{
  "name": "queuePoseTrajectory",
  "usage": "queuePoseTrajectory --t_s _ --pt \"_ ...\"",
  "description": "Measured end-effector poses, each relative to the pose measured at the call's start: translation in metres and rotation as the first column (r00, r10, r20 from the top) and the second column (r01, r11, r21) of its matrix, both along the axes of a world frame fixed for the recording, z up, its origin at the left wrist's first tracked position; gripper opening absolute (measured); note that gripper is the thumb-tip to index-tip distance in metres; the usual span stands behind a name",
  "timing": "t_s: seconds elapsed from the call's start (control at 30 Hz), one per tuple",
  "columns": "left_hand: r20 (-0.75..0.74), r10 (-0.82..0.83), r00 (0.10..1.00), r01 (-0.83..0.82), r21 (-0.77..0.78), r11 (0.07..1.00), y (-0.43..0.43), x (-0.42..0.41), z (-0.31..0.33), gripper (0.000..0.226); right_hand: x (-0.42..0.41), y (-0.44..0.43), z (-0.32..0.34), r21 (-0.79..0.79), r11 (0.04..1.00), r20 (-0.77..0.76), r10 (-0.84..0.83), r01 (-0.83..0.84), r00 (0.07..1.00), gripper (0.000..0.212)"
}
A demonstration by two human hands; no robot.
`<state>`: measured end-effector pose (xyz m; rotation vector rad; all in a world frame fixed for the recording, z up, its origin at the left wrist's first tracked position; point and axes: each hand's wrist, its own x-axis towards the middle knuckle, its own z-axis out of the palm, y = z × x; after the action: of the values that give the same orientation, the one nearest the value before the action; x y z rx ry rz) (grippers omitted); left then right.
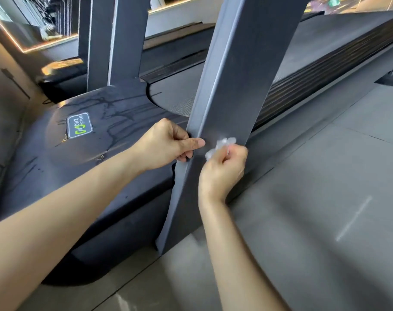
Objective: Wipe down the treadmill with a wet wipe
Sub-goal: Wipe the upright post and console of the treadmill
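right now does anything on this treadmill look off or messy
Yes: the motor cover beside the logo badge carries dark branching streaks and drip-like marks, as if liquid ran and dried there. The near upright, where the right hand presses the wet wipe and the left hand grips, looks undamaged.

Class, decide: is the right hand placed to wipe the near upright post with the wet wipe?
Probably yes: the right hand holds the wet wipe against the post, with nothing between them.

The upright post (227, 90) hides the left hand (168, 140) fingertips; its top is cut off.
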<state>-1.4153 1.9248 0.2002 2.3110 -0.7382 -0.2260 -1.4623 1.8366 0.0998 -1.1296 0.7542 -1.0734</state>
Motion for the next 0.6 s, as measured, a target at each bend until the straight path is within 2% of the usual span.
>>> queuePoseTrajectory --t_s 0.07,0.1,0.17,0.23,0.3,0.37,0.4,0.47,0.53,0.6 --pt "0.010 0.003 1.000 -0.003 -0.006 1.000 -0.001 0.001 -0.002 0.045 0.007 -0.010 0.008 -0.015 1.000 0.065 0.000 0.001 0.998 0.016" --pt "0.012 -0.001 1.000 0.001 -0.007 1.000 -0.001 0.001 -0.002 0.045 0.007 -0.005 0.000 0.022 1.000 0.048 0.000 -0.001 0.999 0.014" --pt "0.015 -0.008 1.000 0.008 -0.007 1.000 0.000 0.002 -0.002 0.046 0.000 0.018 -0.033 0.202 0.979 -0.030 -0.003 0.009 1.000 0.013" --pt "0.006 -0.008 1.000 0.008 -0.008 1.000 0.000 0.003 -0.002 0.047 -0.010 0.043 -0.070 0.407 0.913 -0.057 0.031 -0.005 0.998 0.015" --pt "0.000 -0.006 1.000 0.006 -0.017 1.000 -0.001 0.002 -0.002 0.047 -0.011 0.051 -0.083 0.511 0.859 -0.061 0.047 -0.009 0.997 0.015" --pt "0.006 0.005 1.000 -0.005 -0.017 1.000 -0.001 0.001 -0.003 0.047 -0.002 0.037 -0.073 0.538 0.843 -0.021 0.028 -0.012 0.999 0.015" --pt "0.010 0.011 1.000 -0.011 -0.014 1.000 -0.001 0.001 -0.004 0.047 0.004 0.022 -0.059 0.514 0.857 0.020 0.028 -0.034 0.999 0.016" --pt "0.020 0.014 1.000 -0.014 -0.008 1.000 -0.001 0.001 -0.005 0.047 0.016 -0.016 -0.020 0.364 0.931 0.070 0.008 -0.033 0.998 0.016" --pt "0.024 0.017 1.000 -0.017 -0.008 1.000 0.000 0.001 -0.006 0.047 0.021 -0.045 0.016 0.154 0.988 0.071 -0.021 0.010 0.997 0.013" --pt "0.022 0.017 1.000 -0.017 -0.009 1.000 -0.001 0.001 -0.006 0.047 0.023 -0.048 0.024 0.049 0.998 0.027 -0.048 0.047 0.998 0.012"
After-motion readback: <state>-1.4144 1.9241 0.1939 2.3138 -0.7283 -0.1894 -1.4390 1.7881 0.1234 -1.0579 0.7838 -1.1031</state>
